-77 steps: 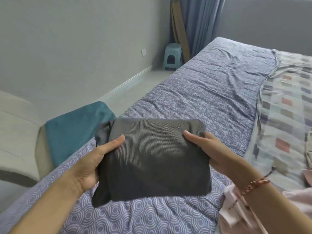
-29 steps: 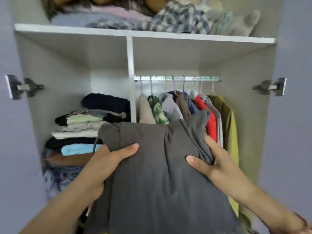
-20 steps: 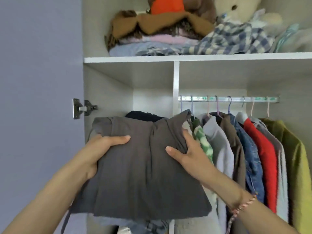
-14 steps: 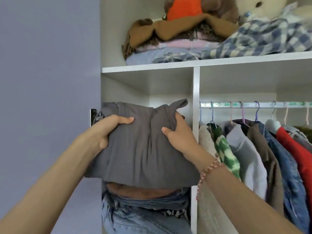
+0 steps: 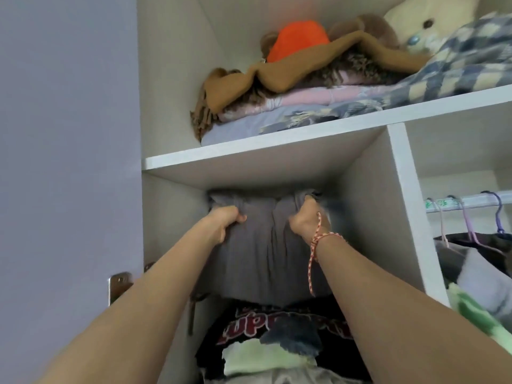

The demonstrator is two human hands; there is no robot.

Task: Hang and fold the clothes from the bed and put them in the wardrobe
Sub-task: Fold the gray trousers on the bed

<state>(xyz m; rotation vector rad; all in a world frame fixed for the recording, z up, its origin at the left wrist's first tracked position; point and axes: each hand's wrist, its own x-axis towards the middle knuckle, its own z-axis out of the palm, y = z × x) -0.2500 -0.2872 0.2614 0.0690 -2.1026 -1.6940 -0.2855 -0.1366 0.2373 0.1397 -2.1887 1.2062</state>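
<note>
A folded dark grey garment (image 5: 263, 253) lies on top of the stack of folded clothes (image 5: 277, 336) in the wardrobe's left compartment (image 5: 171, 217), reaching in just under the shelf. My left hand (image 5: 224, 220) grips the garment's far left part, fingers curled into the cloth. At the far right part, my right hand (image 5: 306, 217), with a red-and-white cord at the wrist, is shut on the cloth too. Both forearms stretch up into the compartment. The garment's back edge is hidden in shadow.
The white shelf (image 5: 277, 145) above carries folded blankets, a brown scarf and soft toys (image 5: 299, 40). A white divider (image 5: 410, 212) separates the hanging rail (image 5: 471, 202) with hangers and clothes on the right. The lilac wardrobe door (image 5: 66, 162) and its hinge (image 5: 119, 284) stand at left.
I turned from the bed to the wardrobe with the grey garment in both hands. Since half a second ago it has been lifted and pushed deep into the left compartment, on top of the stack.
</note>
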